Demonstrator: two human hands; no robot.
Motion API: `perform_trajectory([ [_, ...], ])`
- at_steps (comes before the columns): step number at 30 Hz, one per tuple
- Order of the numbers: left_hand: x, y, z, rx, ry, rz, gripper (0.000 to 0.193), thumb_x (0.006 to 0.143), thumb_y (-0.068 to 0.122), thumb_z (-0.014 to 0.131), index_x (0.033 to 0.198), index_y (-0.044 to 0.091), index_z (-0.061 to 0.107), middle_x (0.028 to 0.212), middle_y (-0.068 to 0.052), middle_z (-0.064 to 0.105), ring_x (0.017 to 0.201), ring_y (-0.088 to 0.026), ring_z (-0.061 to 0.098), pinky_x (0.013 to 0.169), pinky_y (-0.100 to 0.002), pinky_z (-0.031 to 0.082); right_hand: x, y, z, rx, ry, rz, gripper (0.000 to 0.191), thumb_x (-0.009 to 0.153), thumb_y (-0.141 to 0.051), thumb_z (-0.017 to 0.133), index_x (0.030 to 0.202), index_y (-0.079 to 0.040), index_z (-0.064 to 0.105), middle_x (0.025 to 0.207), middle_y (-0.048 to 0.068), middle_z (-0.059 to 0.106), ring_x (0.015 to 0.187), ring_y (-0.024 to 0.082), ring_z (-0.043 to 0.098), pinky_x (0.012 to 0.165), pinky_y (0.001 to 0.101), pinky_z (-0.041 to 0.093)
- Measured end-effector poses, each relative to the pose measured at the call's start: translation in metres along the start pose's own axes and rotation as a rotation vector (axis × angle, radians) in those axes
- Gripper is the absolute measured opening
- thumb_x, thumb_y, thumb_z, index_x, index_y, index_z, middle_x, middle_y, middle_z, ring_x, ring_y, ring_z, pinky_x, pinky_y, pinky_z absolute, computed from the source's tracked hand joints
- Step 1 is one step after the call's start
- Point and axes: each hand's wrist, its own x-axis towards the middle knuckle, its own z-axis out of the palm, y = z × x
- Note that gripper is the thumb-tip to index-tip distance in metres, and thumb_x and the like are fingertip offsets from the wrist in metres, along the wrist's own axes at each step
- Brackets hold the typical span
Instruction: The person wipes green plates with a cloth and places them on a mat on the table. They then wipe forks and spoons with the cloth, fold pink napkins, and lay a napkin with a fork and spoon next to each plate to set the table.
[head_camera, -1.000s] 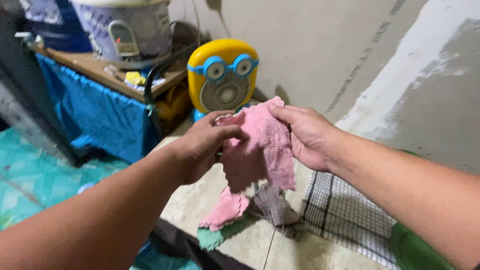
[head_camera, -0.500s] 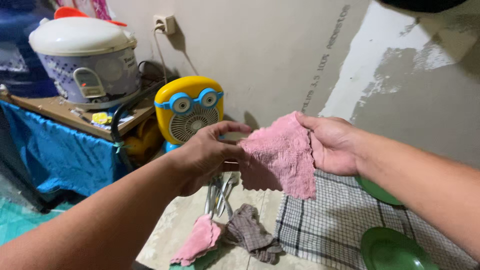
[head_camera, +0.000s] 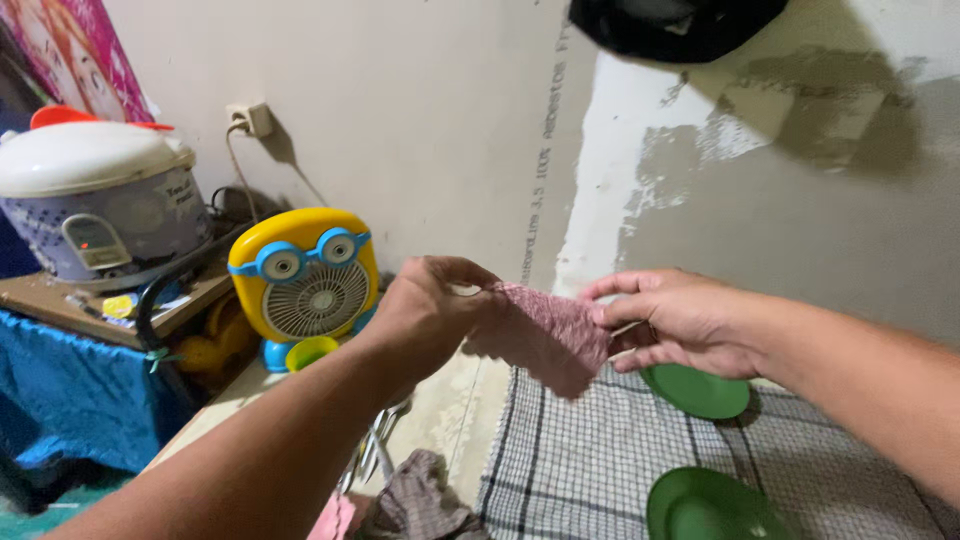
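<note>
Over checked mat (head_camera: 600, 470), mid-frame: pink cloth (head_camera: 555, 330), stretched flat betw. both hands, held up off the surface, well clear of the items below.

- Left hand (head_camera: 430, 310): closed on cloth's left edge, pinch at top corner, knuckles toward camera. Grip high, prob. so cloth hangs free and spreads.
- Right hand (head_camera: 680, 320): closed on right edge, thumb and forefinger pinching, other fingers curled under. Pull opposite the left keeps fabric taut; lower corner droops in a point.
- Mat: grey-white check, spread on the counter as a liner under the dishes.
- Green plates, 2 pcs: one (head_camera: 697, 390) just below right hand, part hidden by it; other (head_camera: 705, 505) nearer camera, at bottom edge. Both lying on mat, apart from each other.
- Brown-grey cloth (head_camera: 420, 500): crumpled, bottom centre, beside mat edge. Scrap of another pink cloth (head_camera: 335, 518) next to it, mostly cut off.
- Cutlery (head_camera: 375, 450): metal pcs under left forearm, kind unclear.
- Yellow fan (head_camera: 305, 285): toy-faced, upright agst. wall, left of hands; small yellow-green cup (head_camera: 310, 352) at its foot.
- Rice cooker (head_camera: 95, 205): white lid, on wooden shelf (head_camera: 60, 305) far left; cord to wall socket (head_camera: 248, 118).
- Blue drape (head_camera: 70, 400) under shelf.
</note>
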Motion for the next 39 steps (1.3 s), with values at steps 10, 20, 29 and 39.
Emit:
perform_trajectory([
  [10,-0.003,0.084,0.072,-0.153,-0.18,0.102,0.031,0.09,0.019,0.067,0.116,0.003,0.069,0.106,-0.017,0.076,0.094,-0.023,0.075,0.079,-0.034,0.064,-0.045,0.008,-0.044,-0.101,0.065,-0.297,0.044,0.089,-0.026,0.069,0.133,-0.017,0.066,0.122,0.006,0.073,0.113,0.02,0.064,0.096,0.0379,0.054],
  [20,-0.011,0.091,0.123,-0.351,-0.288,0.031,0.059,0.083,0.018,0.075,0.134,0.013,0.046,0.124,-0.017,0.066,0.112,-0.028,0.071,0.095,-0.041,0.059,-0.065,0.037,-0.096,0.316,0.165,-0.281,0.032,0.098,-0.021,0.057,0.127,-0.006,0.062,0.116,0.01,0.069,0.108,0.021,0.068,0.093,0.0382,0.059],
  [29,-0.014,0.091,0.16,-0.47,-0.128,0.064,0.021,0.093,0.016,0.065,0.109,0.002,0.067,0.099,-0.014,0.075,0.091,-0.021,0.072,0.082,-0.036,0.059,-0.068,0.067,-0.127,0.394,0.154,-0.301,0.036,0.099,-0.015,0.056,0.134,-0.005,0.058,0.125,0.021,0.069,0.109,0.025,0.071,0.09,0.0384,0.06],
  [39,-0.013,0.093,0.171,-0.541,-0.175,0.059,0.015,0.092,0.009,0.066,0.103,0.003,0.059,0.094,-0.014,0.073,0.084,-0.022,0.071,0.078,-0.038,0.062,-0.074,0.077,-0.138,0.004,0.226,-0.505,0.038,0.092,-0.014,0.064,0.13,-0.014,0.067,0.114,0.006,0.067,0.087,0.011,0.067,0.072,0.0285,0.06],
])
